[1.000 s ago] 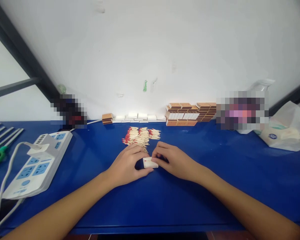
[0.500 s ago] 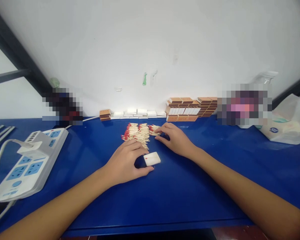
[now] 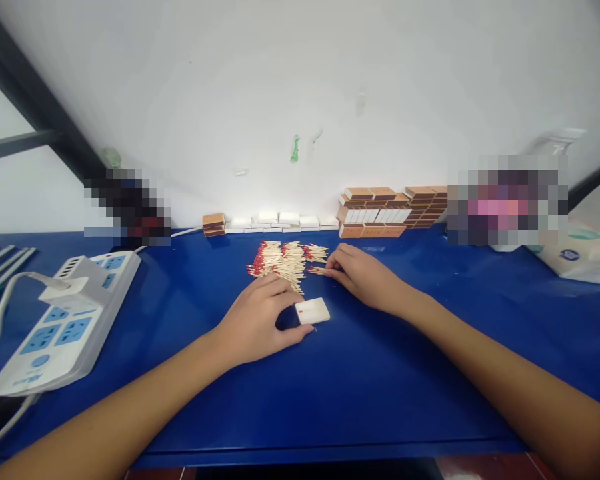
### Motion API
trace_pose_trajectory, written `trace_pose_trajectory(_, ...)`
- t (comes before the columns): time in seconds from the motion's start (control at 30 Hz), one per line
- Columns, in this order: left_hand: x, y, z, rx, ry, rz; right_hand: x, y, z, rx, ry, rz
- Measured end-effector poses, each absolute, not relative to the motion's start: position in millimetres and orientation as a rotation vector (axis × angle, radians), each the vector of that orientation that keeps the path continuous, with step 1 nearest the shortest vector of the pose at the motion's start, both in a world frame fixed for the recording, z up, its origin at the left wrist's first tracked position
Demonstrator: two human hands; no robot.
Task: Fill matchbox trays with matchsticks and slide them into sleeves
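My left hand (image 3: 260, 321) has its thumb and fingers on either side of a small white matchbox tray (image 3: 316, 310), steadying it on the table. A red match head shows inside the tray. My right hand (image 3: 363, 277) pinches a few matches (image 3: 316, 270) between thumb and fingertips, their red heads pointing left. Just beyond the hands lies a large pile of loose matches (image 3: 291, 259), red heads mostly to the left. A smaller bunch of matches (image 3: 316, 252) lies at the pile's right side, close to my right fingers.
Along the wall stand several white trays (image 3: 280, 220), a short stack of brown matchboxes (image 3: 213, 225) and a larger stack of matchboxes (image 3: 373, 231). A white power strip (image 3: 87, 333) with cables lies at left. A tissue pack (image 3: 585, 250) sits at right on the blue table (image 3: 300, 407).
My right fingers have closed on a few matches and drawn them slightly toward me, apart from the small bunch. My left hand stays at the tray. The view has shifted a little.
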State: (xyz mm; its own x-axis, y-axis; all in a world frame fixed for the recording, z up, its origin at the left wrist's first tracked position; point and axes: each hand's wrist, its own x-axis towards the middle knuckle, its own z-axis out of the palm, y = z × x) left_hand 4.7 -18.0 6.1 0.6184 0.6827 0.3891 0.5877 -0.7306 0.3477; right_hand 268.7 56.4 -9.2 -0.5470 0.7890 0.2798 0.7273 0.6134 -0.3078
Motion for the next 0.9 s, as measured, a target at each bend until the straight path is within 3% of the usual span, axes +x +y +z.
trace_pose_trajectory(0.63,5,-17,4,2.623,1.097,0.751,278,45,-4,-1.253,-2.509,0.313)
trace_pose_trajectory(0.9,5,-16,4,2.608,1.126,0.771,275,25,20,-1.2,-2.488,0.435)
